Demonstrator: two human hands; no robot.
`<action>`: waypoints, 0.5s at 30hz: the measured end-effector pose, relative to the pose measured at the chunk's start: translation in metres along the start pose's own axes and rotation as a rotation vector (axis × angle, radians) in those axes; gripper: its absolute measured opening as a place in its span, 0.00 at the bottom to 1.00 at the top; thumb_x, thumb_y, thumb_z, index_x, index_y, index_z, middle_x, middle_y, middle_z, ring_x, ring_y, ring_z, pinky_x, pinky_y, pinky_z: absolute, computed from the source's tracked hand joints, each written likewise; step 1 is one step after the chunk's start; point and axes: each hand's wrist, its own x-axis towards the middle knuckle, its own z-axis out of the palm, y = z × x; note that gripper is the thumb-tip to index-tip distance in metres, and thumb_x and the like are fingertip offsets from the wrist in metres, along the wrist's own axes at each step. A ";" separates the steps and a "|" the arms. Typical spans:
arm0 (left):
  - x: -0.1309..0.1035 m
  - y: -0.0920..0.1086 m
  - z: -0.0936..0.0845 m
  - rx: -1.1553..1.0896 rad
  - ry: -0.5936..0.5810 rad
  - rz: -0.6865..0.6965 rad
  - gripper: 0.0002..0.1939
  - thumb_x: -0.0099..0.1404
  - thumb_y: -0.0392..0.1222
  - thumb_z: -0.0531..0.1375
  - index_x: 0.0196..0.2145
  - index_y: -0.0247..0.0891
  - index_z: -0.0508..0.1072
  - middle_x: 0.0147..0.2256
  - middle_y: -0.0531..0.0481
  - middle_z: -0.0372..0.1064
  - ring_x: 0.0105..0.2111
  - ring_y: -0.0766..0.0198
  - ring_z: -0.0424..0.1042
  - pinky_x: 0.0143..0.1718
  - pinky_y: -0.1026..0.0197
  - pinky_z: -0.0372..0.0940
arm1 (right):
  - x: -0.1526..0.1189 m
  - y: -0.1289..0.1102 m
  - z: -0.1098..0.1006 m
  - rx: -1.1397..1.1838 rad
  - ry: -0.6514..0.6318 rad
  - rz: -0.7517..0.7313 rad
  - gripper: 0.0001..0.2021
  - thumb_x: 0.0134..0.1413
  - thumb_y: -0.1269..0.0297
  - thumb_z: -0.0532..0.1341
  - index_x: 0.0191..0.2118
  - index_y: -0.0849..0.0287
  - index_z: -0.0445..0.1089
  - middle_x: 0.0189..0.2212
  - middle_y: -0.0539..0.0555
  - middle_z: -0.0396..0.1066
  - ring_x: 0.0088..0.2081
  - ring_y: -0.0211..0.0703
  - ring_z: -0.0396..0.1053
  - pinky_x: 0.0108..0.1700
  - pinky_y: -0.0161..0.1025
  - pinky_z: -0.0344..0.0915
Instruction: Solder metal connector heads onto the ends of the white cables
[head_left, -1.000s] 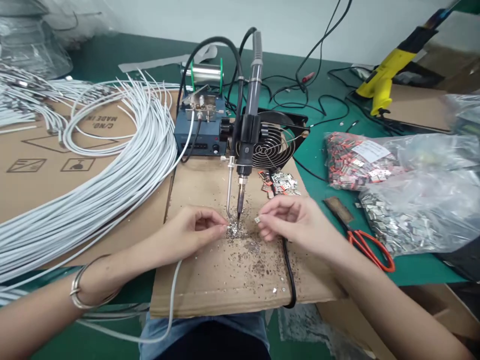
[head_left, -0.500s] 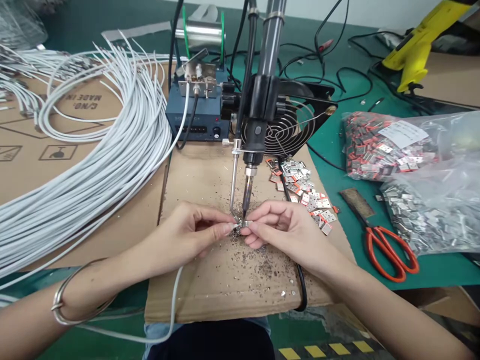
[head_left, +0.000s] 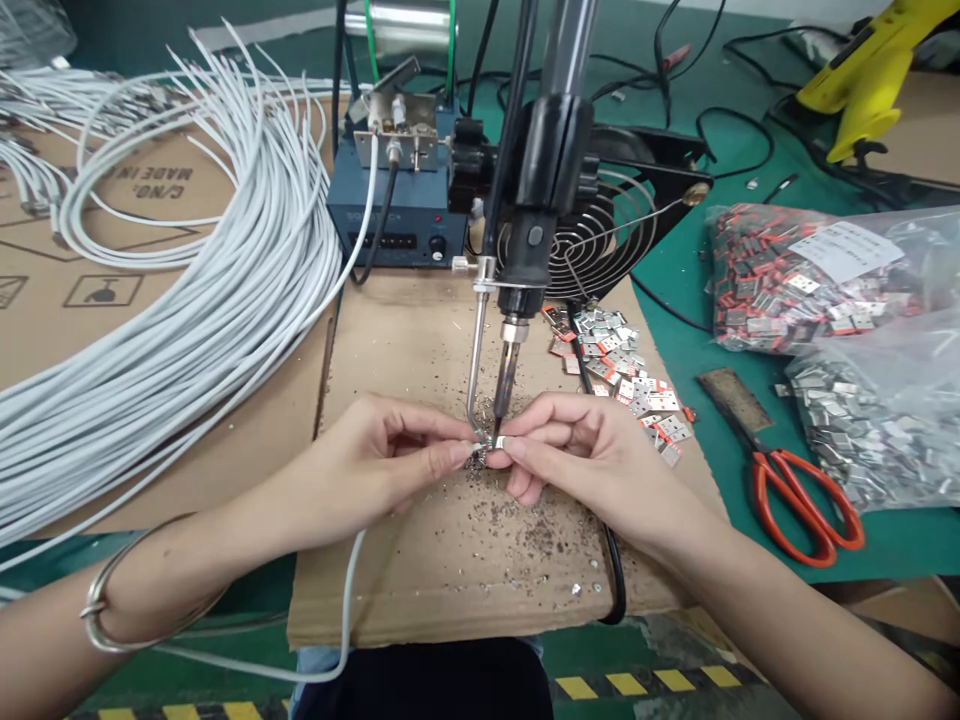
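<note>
Left hand [head_left: 390, 460]: it comes in from the lower left with the forearm low over the tabletop [head_left: 675, 330]; thumb and forefinger are pinched on the end of a white cable [head_left: 346, 590], the other fingers are curled under.
Right hand [head_left: 581, 455]: it comes in from the lower right; thumb and forefinger are pinched on a small metal connector [head_left: 498, 441], the other fingers are bent loosely below.
Meeting point: the fingertips of both hands almost touch, and the cable end and the connector meet between them, just under the soldering iron tip [head_left: 504, 400].
Soldering iron [head_left: 551, 170]: it is fixed upright on a stand, directly beyond the two hands; a thin bent metal tube [head_left: 477, 350] goes down beside it.
Cardboard sheet [head_left: 420, 340]: it lies under both hands, with many small solder crumbs on it.
Loose connectors [head_left: 622, 370]: a small pile just beyond the right hand.
Scissors [head_left: 795, 480]: with orange handles, well to the right of the right hand.
Bundle of white cables [head_left: 210, 310]: beyond and to the left of the left hand.
Bracelet [head_left: 101, 600]: on the left wrist.
</note>
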 end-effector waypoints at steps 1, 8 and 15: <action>0.000 0.001 0.000 -0.005 -0.001 -0.005 0.11 0.59 0.42 0.59 0.23 0.33 0.75 0.11 0.59 0.53 0.11 0.76 0.50 0.09 0.74 0.45 | 0.000 0.000 0.000 0.006 -0.012 -0.001 0.07 0.42 0.69 0.68 0.26 0.65 0.69 0.19 0.50 0.73 0.18 0.29 0.69 0.20 0.22 0.68; -0.004 0.009 0.002 -0.088 0.030 -0.105 0.09 0.57 0.38 0.60 0.20 0.34 0.75 0.10 0.59 0.53 0.10 0.77 0.51 0.09 0.75 0.47 | 0.000 0.000 -0.004 0.000 -0.043 0.000 0.08 0.43 0.66 0.68 0.26 0.64 0.69 0.24 0.53 0.76 0.14 0.25 0.63 0.13 0.20 0.59; -0.001 0.006 0.003 -0.072 0.028 -0.102 0.10 0.57 0.38 0.61 0.20 0.34 0.75 0.11 0.59 0.55 0.10 0.78 0.51 0.09 0.77 0.47 | -0.001 -0.001 0.000 -0.003 0.011 0.027 0.09 0.35 0.72 0.70 0.24 0.64 0.70 0.20 0.50 0.74 0.12 0.24 0.59 0.11 0.19 0.54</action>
